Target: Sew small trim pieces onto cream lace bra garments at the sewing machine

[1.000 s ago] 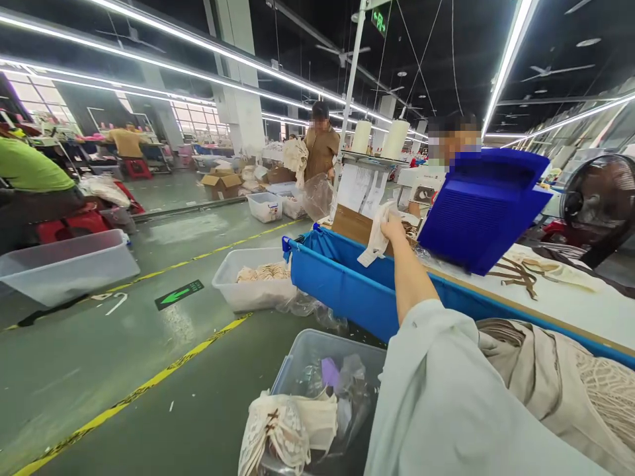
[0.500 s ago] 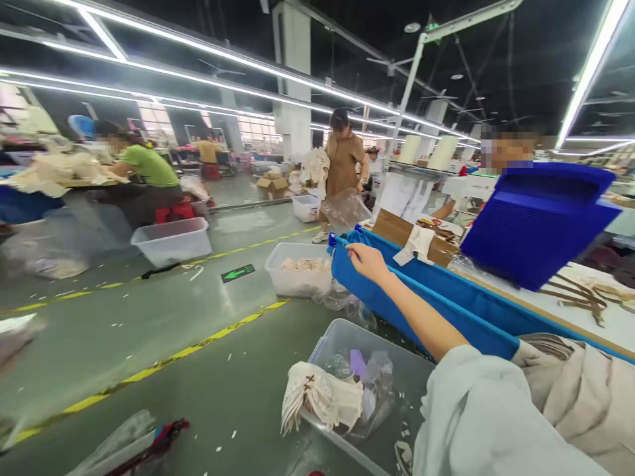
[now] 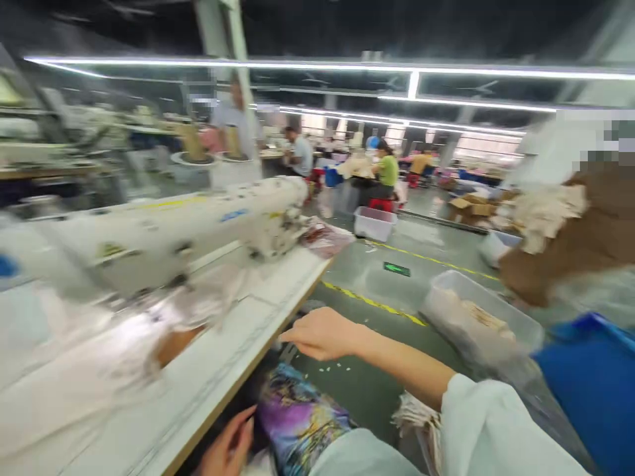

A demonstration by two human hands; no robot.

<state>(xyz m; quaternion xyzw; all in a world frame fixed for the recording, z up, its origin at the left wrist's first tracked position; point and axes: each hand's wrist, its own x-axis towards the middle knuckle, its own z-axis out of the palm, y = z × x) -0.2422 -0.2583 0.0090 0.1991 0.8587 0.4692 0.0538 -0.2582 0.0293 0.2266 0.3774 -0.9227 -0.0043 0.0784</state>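
status: work reads as under way, not finished — pale cloth (image 3: 94, 377) lies spread on the white table (image 3: 238, 350) at the sewing machine (image 3: 198, 218), with a brown patch (image 3: 181, 342) showing at its near edge. neither hand is on the cloth. too blurred to tell whether any of it sits under the needle, and no seam can be made out, so how much of this piece is done or left can't be told. other cream pieces (image 3: 489, 317) lie in a clear bin (image 3: 526, 324) on the floor, and a cream stack (image 3: 421, 416) sits just beside the right forearm; whether those are worked or unworked doesn't show. right hand (image 3: 322, 330): near the table's front edge, fingers bent and bunched close together, the index foremost; no cloth shows in it — can't tell if the tips pinch something small or touch the edge. left hand (image 3: 231, 443): low, below the table edge, cut off by the bottom of the view; fingers curled with a slight gap, grip can't be told. it is next to a multicoloured patterned cloth (image 3: 302, 423), contact unclear. at far right, a co-worker in brown (image 3: 595, 231) is near a cream bundle (image 3: 550, 211), above a blue fabric holder (image 3: 590, 383).
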